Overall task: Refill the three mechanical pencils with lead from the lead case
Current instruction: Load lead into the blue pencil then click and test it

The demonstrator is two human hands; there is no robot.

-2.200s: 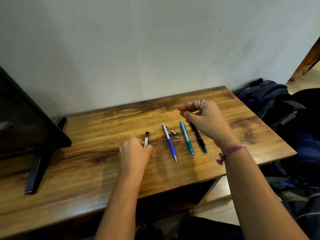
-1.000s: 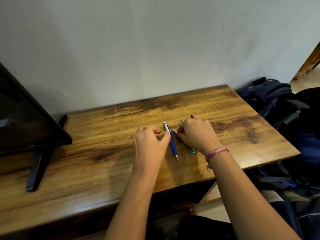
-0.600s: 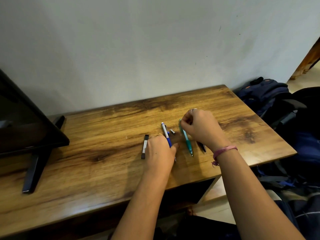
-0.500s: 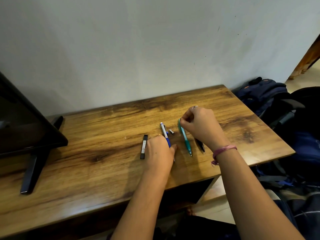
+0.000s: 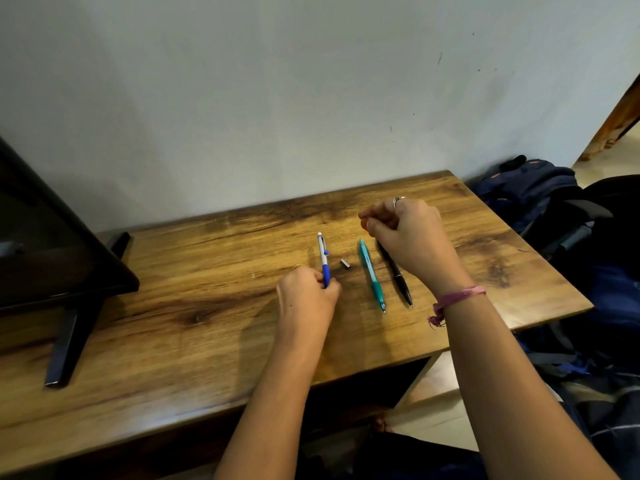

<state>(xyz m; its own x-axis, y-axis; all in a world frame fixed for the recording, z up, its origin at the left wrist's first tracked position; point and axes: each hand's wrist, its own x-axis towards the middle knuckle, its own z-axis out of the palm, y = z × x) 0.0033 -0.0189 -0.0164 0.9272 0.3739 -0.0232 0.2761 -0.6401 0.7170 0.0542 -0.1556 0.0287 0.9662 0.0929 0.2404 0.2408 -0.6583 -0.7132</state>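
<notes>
Soft, dim light falls from above. My hands cast faint shadows on the desk (image 5: 207, 334). Wide-angle bending warps the edges.

Bench (image 5: 207, 341): wood-grain top, set against a plain pale wall (image 5: 277, 98) with a few small marks. Black monitor (image 5: 41, 244) on splayed legs at left; dark blue backpack (image 5: 533, 188) on the floor at right. Wooden door frame (image 5: 620, 116) at far right, lit pale floor beyond.
</notes>
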